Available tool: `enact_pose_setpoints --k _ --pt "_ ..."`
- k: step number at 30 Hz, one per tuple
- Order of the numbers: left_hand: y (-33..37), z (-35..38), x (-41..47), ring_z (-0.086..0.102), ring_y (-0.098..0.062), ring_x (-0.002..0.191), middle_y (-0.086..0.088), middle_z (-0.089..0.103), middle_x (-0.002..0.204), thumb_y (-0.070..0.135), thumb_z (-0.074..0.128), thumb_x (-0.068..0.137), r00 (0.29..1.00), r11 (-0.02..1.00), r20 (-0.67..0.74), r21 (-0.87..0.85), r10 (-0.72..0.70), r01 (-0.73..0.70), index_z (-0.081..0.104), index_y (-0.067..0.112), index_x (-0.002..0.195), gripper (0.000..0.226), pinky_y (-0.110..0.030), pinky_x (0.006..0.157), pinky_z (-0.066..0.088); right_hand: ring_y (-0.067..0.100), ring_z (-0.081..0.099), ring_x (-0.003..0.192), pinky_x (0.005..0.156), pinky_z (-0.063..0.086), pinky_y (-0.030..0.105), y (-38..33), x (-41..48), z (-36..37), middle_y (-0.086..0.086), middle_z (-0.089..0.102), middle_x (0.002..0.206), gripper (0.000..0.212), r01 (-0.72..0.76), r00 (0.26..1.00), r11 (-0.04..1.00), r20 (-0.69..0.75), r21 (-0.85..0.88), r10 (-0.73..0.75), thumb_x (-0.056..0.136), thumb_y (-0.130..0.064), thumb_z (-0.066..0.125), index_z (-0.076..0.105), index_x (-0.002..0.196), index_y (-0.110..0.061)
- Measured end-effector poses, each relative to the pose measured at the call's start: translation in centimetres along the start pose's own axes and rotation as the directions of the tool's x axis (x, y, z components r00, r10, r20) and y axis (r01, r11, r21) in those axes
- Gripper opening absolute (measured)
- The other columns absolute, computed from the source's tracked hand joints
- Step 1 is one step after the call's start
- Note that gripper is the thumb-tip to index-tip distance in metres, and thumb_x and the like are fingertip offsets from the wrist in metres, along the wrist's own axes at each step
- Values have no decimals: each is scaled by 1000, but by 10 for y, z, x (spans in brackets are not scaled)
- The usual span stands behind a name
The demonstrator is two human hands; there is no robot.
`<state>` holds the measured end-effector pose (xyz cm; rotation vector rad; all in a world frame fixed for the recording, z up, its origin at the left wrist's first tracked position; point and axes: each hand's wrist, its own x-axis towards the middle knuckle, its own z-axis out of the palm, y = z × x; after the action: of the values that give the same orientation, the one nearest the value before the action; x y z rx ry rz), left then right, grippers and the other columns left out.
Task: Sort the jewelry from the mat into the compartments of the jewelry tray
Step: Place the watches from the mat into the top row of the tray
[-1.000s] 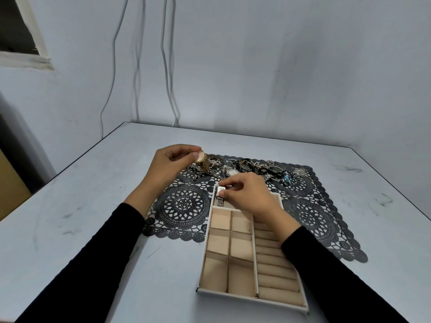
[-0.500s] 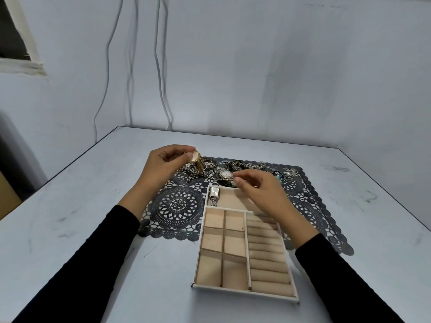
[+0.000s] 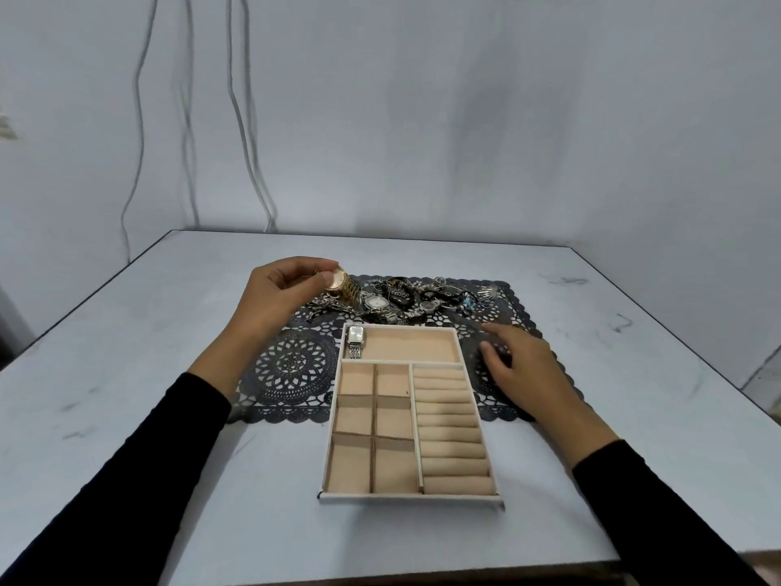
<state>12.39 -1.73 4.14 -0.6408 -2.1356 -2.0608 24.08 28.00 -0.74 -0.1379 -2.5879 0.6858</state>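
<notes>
Only one silver watch (image 3: 356, 337) is lying in the tray's (image 3: 409, 495) far compartment; the pile (image 3: 416, 298) is waiting on the mat (image 3: 291, 367). Your left hand (image 3: 274, 300) is pinching a gold watch (image 3: 340, 284); your right hand (image 3: 522, 367) is hanging loose, empty.

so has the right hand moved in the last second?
Yes. The right hand was at the far-left corner of the tray, at the silver watch; it is now right of the tray, over the mat.
</notes>
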Motion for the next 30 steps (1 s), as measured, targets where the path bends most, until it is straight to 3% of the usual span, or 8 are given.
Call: enact_pose_setpoints --k 10,19,23,30 --pt "4 14 -7 70 -8 93 1 76 101 9 69 88 994 1000 106 1 -3 3 75 13 103 16 -16 76 53 19 54 120 101 36 24 8 -1 7 4 58 131 38 27 992 997 124 -78 -17 94 -24 54 56 130 -11" --pt "9 21 -8 71 -10 94 1 76 102 5 68 88 958 999 285 21 -43 39 76 17 98 18 -20 83 55 20 54 119 98 35 21 11 -1 11 6 58 131 36 32 990 995 141 -99 -18 95 -24 53 57 128 -9" --pt "11 19 -5 71 -13 96 -2 76 102 5 66 89 922 997 379 46 -72 59 79 22 94 22 -26 90 55 20 55 118 98 36 22 10 0 11 6 59 130 36 32 990 995 141 -96 -19 95 -24 53 58 128 -9" --pt "5 9 9 69 -17 100 -6 74 108 10 71 88 836 983 524 160 -162 90 78 20 98 16 -31 91 52 21 53 120 97 35 23 11 0 12 6 58 130 36 22 989 995 147 -99 -8 95 -23 53 57 128 -9"
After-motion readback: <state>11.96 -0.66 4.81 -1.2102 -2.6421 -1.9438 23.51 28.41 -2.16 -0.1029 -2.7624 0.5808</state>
